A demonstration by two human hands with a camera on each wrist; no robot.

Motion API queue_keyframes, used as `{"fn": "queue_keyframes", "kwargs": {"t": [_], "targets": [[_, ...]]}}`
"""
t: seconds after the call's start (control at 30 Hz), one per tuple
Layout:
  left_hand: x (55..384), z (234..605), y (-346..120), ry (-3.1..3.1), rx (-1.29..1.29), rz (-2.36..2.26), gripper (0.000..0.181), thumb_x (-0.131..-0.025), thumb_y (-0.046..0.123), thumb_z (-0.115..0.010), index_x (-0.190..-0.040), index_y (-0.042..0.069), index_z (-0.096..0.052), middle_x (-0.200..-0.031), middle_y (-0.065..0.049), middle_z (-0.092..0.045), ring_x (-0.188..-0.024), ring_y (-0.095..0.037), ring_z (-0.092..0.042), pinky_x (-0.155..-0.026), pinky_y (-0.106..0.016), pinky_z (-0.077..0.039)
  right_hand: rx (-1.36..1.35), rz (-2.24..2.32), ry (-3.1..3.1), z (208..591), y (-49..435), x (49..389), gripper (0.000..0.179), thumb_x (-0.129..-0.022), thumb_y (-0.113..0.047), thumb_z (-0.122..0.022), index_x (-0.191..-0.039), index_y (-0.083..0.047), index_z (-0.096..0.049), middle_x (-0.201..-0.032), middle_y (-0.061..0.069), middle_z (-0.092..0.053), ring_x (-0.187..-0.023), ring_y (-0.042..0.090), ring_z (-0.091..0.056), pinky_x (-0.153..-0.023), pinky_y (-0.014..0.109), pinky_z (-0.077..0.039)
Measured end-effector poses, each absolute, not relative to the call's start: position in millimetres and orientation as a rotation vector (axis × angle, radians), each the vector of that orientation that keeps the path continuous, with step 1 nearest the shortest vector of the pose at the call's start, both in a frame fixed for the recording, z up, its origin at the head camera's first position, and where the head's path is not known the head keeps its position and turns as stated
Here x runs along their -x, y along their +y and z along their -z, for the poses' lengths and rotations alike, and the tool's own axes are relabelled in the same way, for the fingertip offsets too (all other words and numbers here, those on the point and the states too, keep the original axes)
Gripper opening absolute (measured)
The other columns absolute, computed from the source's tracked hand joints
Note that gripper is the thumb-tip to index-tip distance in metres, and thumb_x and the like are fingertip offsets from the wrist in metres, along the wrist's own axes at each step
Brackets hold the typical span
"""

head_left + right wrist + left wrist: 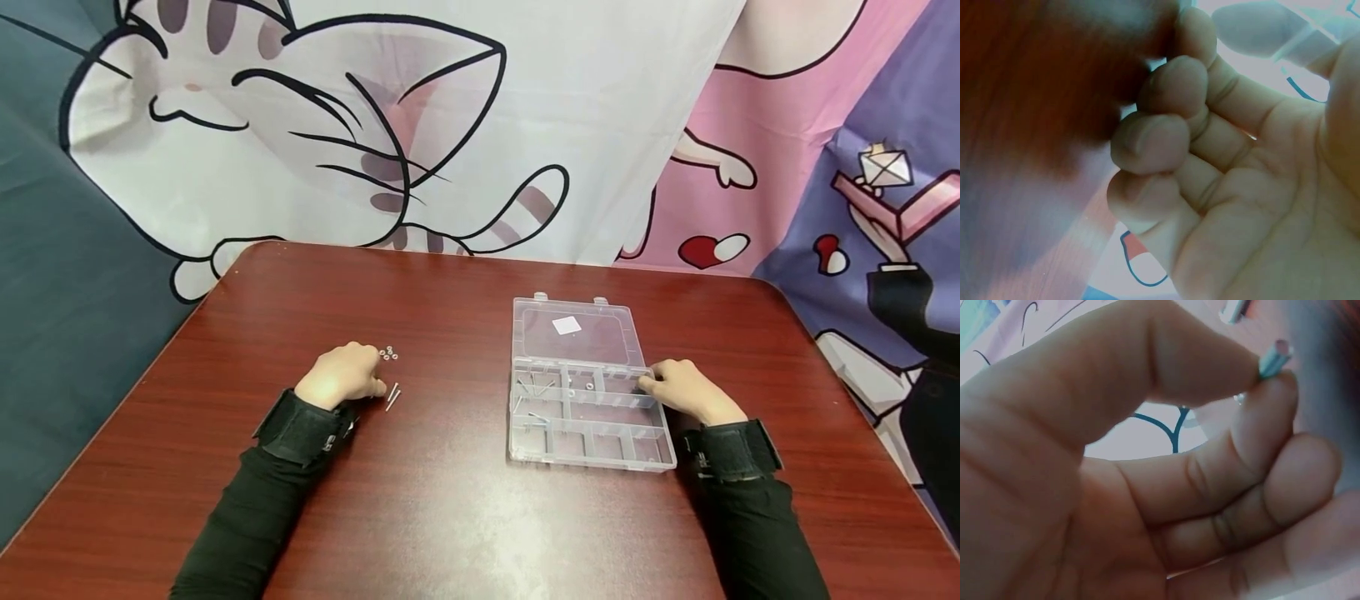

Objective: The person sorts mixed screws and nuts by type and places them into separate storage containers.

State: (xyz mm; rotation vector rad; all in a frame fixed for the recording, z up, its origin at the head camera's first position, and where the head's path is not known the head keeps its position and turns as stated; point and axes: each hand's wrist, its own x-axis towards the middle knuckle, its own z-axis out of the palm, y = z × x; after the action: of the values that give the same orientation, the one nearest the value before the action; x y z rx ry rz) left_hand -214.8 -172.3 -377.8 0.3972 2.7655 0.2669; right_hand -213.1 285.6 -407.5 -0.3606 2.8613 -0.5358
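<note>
My left hand (341,375) is low over the left of the table. Between its thumb and index finger it pinches a thin metal screw (1276,357), whose end sticks out in the left wrist view. Beside that hand lie loose screws (393,397) and several small nuts (388,354). A clear plastic compartment box (592,427) stands with its lid folded back. Its right wall is gripped by my right hand (692,390), with curled fingers (1150,144) on the outer side. Some screws (534,386) and small nuts (589,387) lie in the box's compartments.
The reddish-brown wooden table (442,517) has its far edge against a printed cloth (585,125). The box lid (577,333), with a white label (566,325), lies toward the back. Dark fabric shows at the right edge of the head view.
</note>
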Motion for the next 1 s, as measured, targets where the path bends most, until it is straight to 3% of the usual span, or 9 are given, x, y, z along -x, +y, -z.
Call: {"fn": "queue_keyframes", "kwargs": {"t": [0.13, 0.3, 0.43, 0.53, 0.77, 1.0], "targets": [[213.3, 377.7, -166.4, 2.784, -0.472, -0.311, 0.022, -0.073, 0.015, -0.062, -0.056, 0.01, -0.05, -0.056, -0.001, -0.042, -0.051, -0.017, -0.043, -0.051, -0.033, -0.037, 0.358, 0.526, 2.856, 407.5, 288.5, 210.2, 0.023, -0.085, -0.018, -0.051, -0.064, -0.009, -0.057, -0.06, -0.002, -0.039, -0.057, 0.014, -0.039, -0.054, 0.03, -0.03], [214.2, 379.0, -159.6, 2.809, -0.541, -0.364, 0.009, -0.072, 0.014, -0.064, -0.068, 0.008, -0.059, -0.066, -0.003, -0.053, -0.056, -0.017, -0.049, -0.053, -0.034, -0.04, 0.36, 0.526, 2.863, 408.4, 291.1, 208.6, 0.024, -0.085, -0.018, -0.05, -0.063, -0.009, -0.056, -0.059, -0.003, -0.038, -0.056, 0.014, -0.038, -0.052, 0.029, -0.029], [215.0, 377.8, -153.0, 2.808, -0.563, -0.371, 0.023, -0.072, 0.01, -0.06, -0.054, 0.013, -0.046, -0.053, 0.002, -0.038, -0.049, -0.014, -0.037, -0.048, -0.031, -0.032, 0.373, 0.534, 2.87, 408.1, 290.2, 209.8, 0.025, -0.085, -0.017, -0.05, -0.061, -0.01, -0.053, -0.058, -0.003, -0.038, -0.056, 0.014, -0.038, -0.053, 0.029, -0.029], [214.4, 374.8, -148.3, 2.806, -0.578, -0.35, 0.027, -0.072, 0.009, -0.058, -0.052, 0.014, -0.04, -0.052, 0.004, -0.03, -0.049, -0.013, -0.031, -0.048, -0.03, -0.028, 0.382, 0.533, 2.871, 408.5, 288.7, 210.5, 0.025, -0.085, -0.017, -0.051, -0.061, -0.01, -0.052, -0.058, -0.003, -0.039, -0.056, 0.014, -0.038, -0.054, 0.03, -0.03], [216.3, 369.8, -137.7, 2.787, -0.632, -0.297, 0.024, -0.075, 0.01, -0.06, -0.058, 0.012, -0.044, -0.057, 0.002, -0.035, -0.052, -0.014, -0.034, -0.051, -0.031, -0.029, 0.375, 0.532, 2.876, 408.8, 285.7, 212.8, 0.024, -0.084, -0.017, -0.051, -0.062, -0.01, -0.054, -0.059, -0.003, -0.04, -0.057, 0.015, -0.039, -0.054, 0.03, -0.03], [217.9, 367.4, -121.6, 2.807, -0.706, -0.284, 0.028, -0.07, 0.007, -0.058, -0.056, 0.014, -0.034, -0.058, 0.003, -0.026, -0.053, -0.014, -0.027, -0.05, -0.03, -0.027, 0.381, 0.531, 2.881, 407.6, 286.1, 213.3, 0.026, -0.085, -0.018, -0.051, -0.061, -0.011, -0.052, -0.059, -0.003, -0.04, -0.057, 0.014, -0.039, -0.055, 0.03, -0.03]]}}
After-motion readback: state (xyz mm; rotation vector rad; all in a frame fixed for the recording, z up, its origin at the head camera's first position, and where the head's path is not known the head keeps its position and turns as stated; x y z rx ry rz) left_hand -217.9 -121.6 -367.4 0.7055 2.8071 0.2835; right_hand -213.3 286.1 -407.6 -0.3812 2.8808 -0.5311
